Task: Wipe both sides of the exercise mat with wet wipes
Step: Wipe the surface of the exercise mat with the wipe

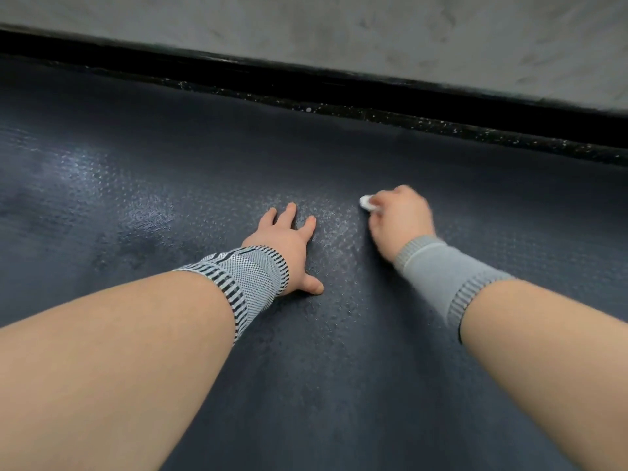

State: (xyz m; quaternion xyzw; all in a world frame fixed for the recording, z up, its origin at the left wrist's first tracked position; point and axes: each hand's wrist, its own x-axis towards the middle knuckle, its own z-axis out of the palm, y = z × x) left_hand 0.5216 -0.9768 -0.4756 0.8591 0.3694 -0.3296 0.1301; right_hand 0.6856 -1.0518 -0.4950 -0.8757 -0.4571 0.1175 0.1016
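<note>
1. While my left hand (289, 246) lies flat with its fingers spread on the dark blue-grey textured exercise mat (339, 368), I see it holding nothing.
2. My right hand (397, 219), just beside the left on the same mat, curls its fingers round a small crumpled white wet wipe (367, 202) and presses it to the mat.
3. Damp shiny patches show on the mat around both hands.
4. Beyond the mat's far edge runs a black speckled floor strip (407, 120), then a grey concrete wall (373, 35).
</note>
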